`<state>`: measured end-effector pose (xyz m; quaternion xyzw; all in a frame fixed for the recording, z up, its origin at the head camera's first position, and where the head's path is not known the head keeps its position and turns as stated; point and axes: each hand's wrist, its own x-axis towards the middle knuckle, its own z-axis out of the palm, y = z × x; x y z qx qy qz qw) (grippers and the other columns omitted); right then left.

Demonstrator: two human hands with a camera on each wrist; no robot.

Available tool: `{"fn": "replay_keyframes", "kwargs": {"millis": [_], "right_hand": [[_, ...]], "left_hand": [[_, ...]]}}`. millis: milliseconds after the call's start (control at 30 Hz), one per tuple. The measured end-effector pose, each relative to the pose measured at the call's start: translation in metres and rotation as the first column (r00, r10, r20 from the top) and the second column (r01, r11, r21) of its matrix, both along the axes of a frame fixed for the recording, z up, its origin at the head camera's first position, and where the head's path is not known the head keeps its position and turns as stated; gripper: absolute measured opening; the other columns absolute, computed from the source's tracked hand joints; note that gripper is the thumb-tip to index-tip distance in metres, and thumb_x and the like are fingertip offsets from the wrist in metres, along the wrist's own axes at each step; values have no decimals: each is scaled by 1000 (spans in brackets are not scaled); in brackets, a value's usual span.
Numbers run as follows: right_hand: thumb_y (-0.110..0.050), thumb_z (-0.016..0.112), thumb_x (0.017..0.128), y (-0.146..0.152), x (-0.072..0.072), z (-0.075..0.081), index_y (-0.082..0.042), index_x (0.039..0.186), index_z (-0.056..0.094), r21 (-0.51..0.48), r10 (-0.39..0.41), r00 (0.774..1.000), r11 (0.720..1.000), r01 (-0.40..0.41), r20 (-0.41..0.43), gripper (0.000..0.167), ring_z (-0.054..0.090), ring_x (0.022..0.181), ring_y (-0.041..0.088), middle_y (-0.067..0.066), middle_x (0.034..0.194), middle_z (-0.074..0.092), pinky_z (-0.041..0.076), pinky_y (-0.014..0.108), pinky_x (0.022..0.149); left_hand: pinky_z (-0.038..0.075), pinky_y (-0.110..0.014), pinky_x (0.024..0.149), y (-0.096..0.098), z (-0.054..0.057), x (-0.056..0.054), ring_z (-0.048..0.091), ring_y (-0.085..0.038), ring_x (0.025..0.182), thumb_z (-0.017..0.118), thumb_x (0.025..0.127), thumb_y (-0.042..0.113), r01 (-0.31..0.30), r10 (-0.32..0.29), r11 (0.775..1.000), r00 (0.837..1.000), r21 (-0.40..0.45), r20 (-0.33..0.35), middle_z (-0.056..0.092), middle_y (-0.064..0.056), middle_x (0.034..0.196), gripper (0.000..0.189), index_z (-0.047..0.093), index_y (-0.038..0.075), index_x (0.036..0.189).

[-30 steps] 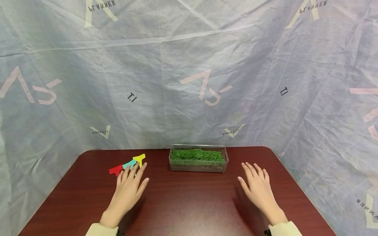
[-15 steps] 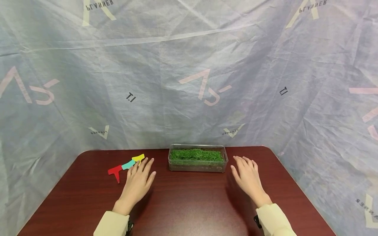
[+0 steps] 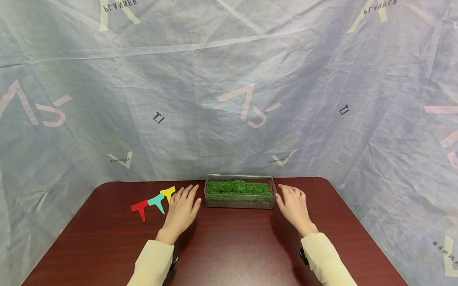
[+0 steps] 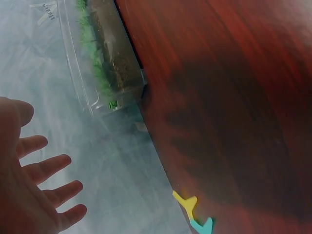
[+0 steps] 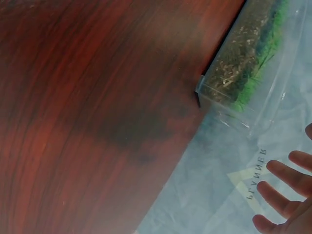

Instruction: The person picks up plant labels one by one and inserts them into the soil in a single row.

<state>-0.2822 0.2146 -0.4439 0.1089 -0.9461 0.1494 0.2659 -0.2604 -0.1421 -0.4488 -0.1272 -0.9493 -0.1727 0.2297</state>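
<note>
A clear plastic box (image 3: 240,202) of green grass (image 3: 239,188) stands near the table's back edge; brown soil (image 5: 234,68) shows through its wall in the right wrist view. To its left, fingers spread, is my left hand (image 3: 181,212), holding nothing. My right hand (image 3: 295,206) is at the box's right end, its fingertips close to the wall and its fingers extended. Three T-shaped plant labels lie left of my left hand: red (image 3: 141,208), turquoise (image 3: 156,201) and yellow (image 3: 168,192). My left fingers partly overlap the yellow label in the head view.
The dark red-brown wooden table (image 3: 236,246) has rounded back corners. A grey printed cloth (image 3: 200,99) hangs behind it and along both sides. Hand shadows fall on the tabletop.
Both hands have moved forward and inward, toward the two ends of the grass box. The left hand has come off the labels, so red and turquoise show fully. Box and labels stay put.
</note>
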Motion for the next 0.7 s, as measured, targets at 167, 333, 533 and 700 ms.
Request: {"fn": "replay_keyframes", "kwargs": {"millis": [167,333,533,700], "right_hand": [[-24,54,90,-3,-8,-1,-3,122,55,-6,-21,999,1000,21,44,38,50,105,37,17,119,59,31,56,92],[-24,54,91,-5,-15,-3,-3,123,54,-22,-33,996,999,35,78,39,50,106,38,17,120,58,31,57,92],[-22,55,90,-6,-21,-6,-2,122,53,-34,-42,994,998,46,99,38,50,105,40,19,116,60,31,58,91],[-23,56,90,-8,-25,-8,-3,122,53,-45,-49,990,997,55,133,38,51,103,39,18,113,61,29,58,93]], "left_hand": [[29,-57,100,9,1,-8,39,-40,126,46,95,33,-13,13,1000,1000,18,18,47,-15,134,47,41,13,137],[30,-57,99,18,0,-16,39,-41,125,45,95,32,-17,16,1000,999,27,41,48,-16,133,46,42,11,136],[31,-55,99,21,-4,-25,40,-40,124,44,96,33,-43,41,999,997,33,63,49,-15,132,46,42,10,136],[32,-56,99,21,-7,-29,41,-40,123,43,96,34,-47,40,997,991,53,128,50,-15,131,47,42,9,136]]}}
